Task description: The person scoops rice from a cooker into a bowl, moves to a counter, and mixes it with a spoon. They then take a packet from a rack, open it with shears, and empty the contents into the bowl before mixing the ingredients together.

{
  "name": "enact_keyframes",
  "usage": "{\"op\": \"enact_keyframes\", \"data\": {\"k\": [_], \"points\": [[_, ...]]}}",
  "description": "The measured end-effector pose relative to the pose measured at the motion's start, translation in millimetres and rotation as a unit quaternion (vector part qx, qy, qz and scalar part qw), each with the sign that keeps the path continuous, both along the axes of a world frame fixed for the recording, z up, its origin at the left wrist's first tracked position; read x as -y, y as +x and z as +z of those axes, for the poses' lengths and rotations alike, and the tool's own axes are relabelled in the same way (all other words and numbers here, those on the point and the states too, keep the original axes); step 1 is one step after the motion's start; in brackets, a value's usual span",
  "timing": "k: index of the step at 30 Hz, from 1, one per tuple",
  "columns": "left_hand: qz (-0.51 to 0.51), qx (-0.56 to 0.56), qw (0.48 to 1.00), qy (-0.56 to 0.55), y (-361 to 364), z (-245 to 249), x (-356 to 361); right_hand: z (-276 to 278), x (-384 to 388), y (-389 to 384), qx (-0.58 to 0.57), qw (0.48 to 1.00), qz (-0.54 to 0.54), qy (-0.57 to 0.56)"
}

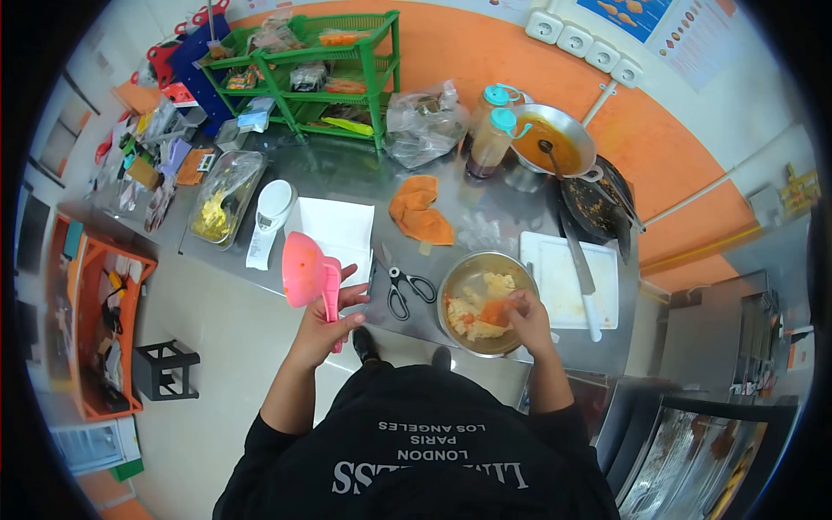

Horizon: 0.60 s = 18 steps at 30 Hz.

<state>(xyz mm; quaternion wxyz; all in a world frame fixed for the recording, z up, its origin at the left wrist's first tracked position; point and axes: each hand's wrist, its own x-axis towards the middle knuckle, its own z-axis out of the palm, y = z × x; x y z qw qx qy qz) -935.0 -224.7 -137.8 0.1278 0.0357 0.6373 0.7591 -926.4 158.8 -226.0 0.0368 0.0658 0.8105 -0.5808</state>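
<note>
My left hand [325, 319] is wrapped round the handle of a pink plastic ladle [302, 269]; its bowl is raised over the table's front edge and has small orange specks on it. My right hand [530, 322] reaches into a metal mixing bowl [448, 328], fingertips pinched together beside a blurred orange patch. Pale yellow, doughy food [465, 317] with orange bits lies in that bowl. Black-handled scissors [399, 282] lie between my hands. A white sheet of paper [334, 227] is spread behind the ladle.
A knife [579, 264] lies across a white cutting board [546, 269]. Behind are a pan of orange liquid [542, 139], a dark wok [598, 204], bottles [491, 143], an orange cloth [420, 211] and a green rack [303, 78]. A kitchen scale [269, 221] and food tray [228, 198] stand left.
</note>
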Motion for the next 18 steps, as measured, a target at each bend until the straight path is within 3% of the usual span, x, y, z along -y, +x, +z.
{"op": "enact_keyframes", "data": {"k": [2, 3, 5, 9, 12, 15, 17, 18], "points": [[-0.011, -0.008, 1.0, -0.014, -0.7, 1.1, -2.7, -12.9, -11.5, -0.5, -0.012, 0.992, -0.033, -0.123], [-0.013, -0.011, 1.0, -0.015, -1.5, 1.5, -3.2, -12.7, -16.2, 0.9, -0.015, 0.992, -0.035, -0.123], [-0.033, 0.011, 0.999, -0.012, -2.9, 0.7, -4.0, -4.0, -22.1, 3.1, 0.02, 0.963, -0.057, -0.264], [-0.023, -0.021, 0.999, -0.014, -4.5, -8.6, -14.4, 17.7, -22.5, 9.0, 0.018, 0.933, -0.087, -0.348], [-0.043, -0.006, 0.999, -0.03, -5.0, -4.2, -20.6, 15.8, -31.8, 15.2, 0.019, 0.914, -0.052, -0.401], [-0.068, 0.007, 0.997, -0.018, -4.0, -1.1, -31.9, 26.9, -31.2, 16.4, -0.011, 0.872, -0.028, -0.488], [-0.079, -0.008, 0.997, -0.025, -4.4, -4.4, -37.9, 58.4, -17.0, 19.2, -0.04, 0.813, -0.104, -0.572], [-0.086, -0.015, 0.996, -0.032, -5.0, -6.2, -40.7, 49.8, -23.6, 16.5, -0.05, 0.813, -0.101, -0.572]]}}
